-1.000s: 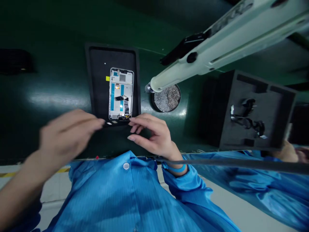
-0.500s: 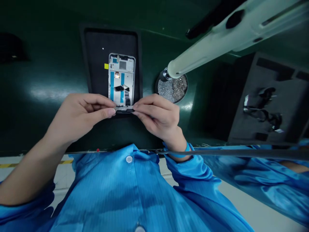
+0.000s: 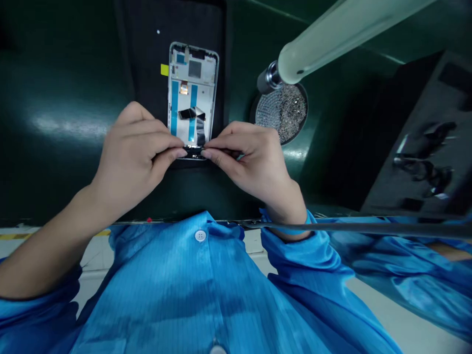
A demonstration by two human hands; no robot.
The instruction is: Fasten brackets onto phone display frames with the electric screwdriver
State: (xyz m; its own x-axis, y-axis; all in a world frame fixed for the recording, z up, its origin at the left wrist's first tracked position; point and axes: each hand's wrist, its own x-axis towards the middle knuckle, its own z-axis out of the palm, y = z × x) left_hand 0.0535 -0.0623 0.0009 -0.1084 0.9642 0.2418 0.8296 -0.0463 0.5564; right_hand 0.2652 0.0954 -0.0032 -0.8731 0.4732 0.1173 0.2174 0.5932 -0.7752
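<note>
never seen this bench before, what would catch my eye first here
Dead centre, the left hand and right hand pinch a small dark part between their fingertips at the near end of an opened phone frame lying on a black tray. To the right, a pale tool hangs over a round dish of screws.

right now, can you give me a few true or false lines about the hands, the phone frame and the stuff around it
1. Both hands pinch a small dark part at the near end of the phone frame. True: left hand and right hand meet on the small dark part.
2. The phone frame lies on a dark tray. True.
3. The round dish of screws sits left of the frame. False: it sits to the right.
4. The right hand holds the pale tool. False: it hangs above the dish, untouched.
5. The sleeves are red. False: blue.
</note>
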